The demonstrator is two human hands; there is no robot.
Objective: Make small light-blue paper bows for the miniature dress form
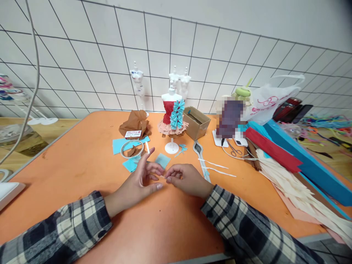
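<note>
The person's right hand (pixel 189 179) pinches a tiny pale scrap (pixel 162 177) in front of the small mannequin (pixel 168 112), just beside the left hand (pixel 137 183), whose fingers are loosely spread, so a slack pinch could let something so slight drop onto the table (pixel 123 234).

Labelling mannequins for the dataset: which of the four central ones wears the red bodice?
The front mannequin, which also has blue ruffles and a pink skirt. The rear pair look plain white; the left mannequin is white with dark specks.
</note>
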